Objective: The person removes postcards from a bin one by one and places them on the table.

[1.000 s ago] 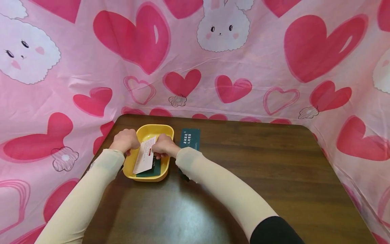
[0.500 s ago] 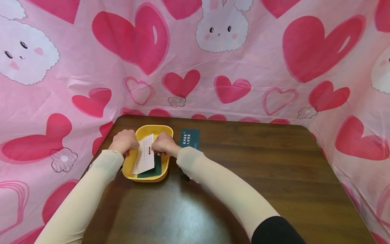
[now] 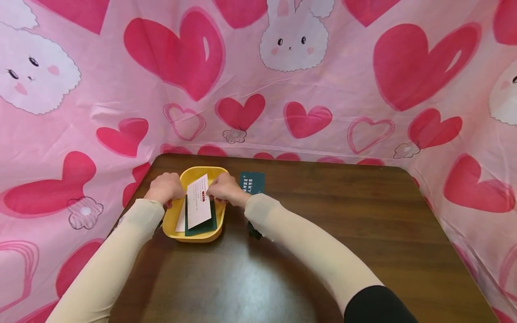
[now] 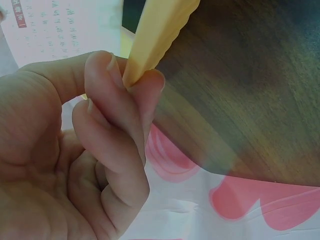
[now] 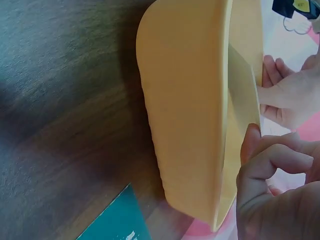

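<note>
The left hand (image 3: pixel 164 188) pinches the left rim of a yellow tray (image 3: pixel 173 214); in the left wrist view its thumb and curled forefinger (image 4: pixel 107 95) close tightly on the thin yellow edge, with the other fingers folded into the palm. The right hand (image 3: pixel 224 190) sits at the tray's right rim, at about 3 o'clock from the tray's middle, and its curled fingertips (image 5: pixel 250 142) pinch the upper right edge of a white card (image 3: pixel 198 206) printed with small rows of text and a short red strip.

The white card lies over the tray with its long axis running from about 12 o'clock to 6 o'clock, leaning slightly toward 1 o'clock at its far end. Under it lies a dark green card (image 3: pixel 206 226), whose near corner shows at 5 o'clock. A second white sheet (image 3: pixel 181 220) peeks out at the card's left.

The tray stands near the far left corner of a dark brown wooden table (image 3: pixel 323 233). A teal card (image 3: pixel 252 183) with white lettering lies flat on the wood just beside the tray, at 2 o'clock from it. A pink cloth (image 3: pixel 282 80) printed with red hearts and white rabbits hangs behind and around the table.
</note>
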### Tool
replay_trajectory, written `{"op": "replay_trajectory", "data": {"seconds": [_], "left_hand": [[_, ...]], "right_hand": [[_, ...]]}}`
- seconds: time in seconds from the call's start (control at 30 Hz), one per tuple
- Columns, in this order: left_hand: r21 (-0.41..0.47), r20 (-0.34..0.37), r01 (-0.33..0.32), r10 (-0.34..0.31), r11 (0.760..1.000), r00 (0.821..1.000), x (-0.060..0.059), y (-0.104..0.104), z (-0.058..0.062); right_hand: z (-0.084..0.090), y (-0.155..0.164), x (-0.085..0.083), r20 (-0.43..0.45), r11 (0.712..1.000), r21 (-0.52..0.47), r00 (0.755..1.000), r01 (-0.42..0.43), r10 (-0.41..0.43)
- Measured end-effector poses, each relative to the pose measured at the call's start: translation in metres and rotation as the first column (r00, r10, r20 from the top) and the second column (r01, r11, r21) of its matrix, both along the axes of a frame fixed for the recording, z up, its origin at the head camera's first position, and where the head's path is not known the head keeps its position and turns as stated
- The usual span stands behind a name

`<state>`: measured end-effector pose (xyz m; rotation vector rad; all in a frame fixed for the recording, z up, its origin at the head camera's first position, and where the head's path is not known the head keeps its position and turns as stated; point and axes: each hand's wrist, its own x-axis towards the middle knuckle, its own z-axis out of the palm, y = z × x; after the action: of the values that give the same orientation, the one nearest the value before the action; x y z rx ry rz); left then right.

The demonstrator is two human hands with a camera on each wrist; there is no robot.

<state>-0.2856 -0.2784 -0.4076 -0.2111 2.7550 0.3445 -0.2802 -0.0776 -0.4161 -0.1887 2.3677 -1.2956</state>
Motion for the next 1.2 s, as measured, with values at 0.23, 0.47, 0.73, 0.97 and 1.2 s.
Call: {"op": "replay_trajectory", "data": {"seconds": [0.23, 0.47, 0.73, 0.97, 1.2], "left_hand": [[0.023, 0.021, -0.026, 0.025, 0.999, 0.999, 0.001, 0.001, 0.002], [0.027, 0.024, -0.034, 0.033, 0.999, 0.999, 0.001, 0.000, 0.003], [0.026, 0.011, -0.009, 0.009, 1.000, 1.000, 0.002, 0.000, 0.002], [0.037, -0.009, -0.008, 0.009, 0.999, 1.000, 0.001, -0.002, -0.001], [0.046, -0.001, -0.016, 0.016, 0.999, 1.000, 0.000, -0.001, -0.001]], "right_hand": [[0.003, 0.012, -0.002, -0.005, 0.999, -0.017, 0.999, 0.033, -0.034], [0.004, 0.024, -0.006, -0.040, 0.997, -0.062, 0.998, 0.047, -0.049], [0.007, 0.041, -0.010, -0.042, 0.987, -0.156, 0.998, 0.046, -0.053], [0.009, 0.067, -0.021, -0.030, 0.974, -0.218, 0.997, 0.065, -0.074], [0.002, 0.094, -0.035, 0.019, 0.964, -0.235, 0.992, 0.128, -0.127]]}}
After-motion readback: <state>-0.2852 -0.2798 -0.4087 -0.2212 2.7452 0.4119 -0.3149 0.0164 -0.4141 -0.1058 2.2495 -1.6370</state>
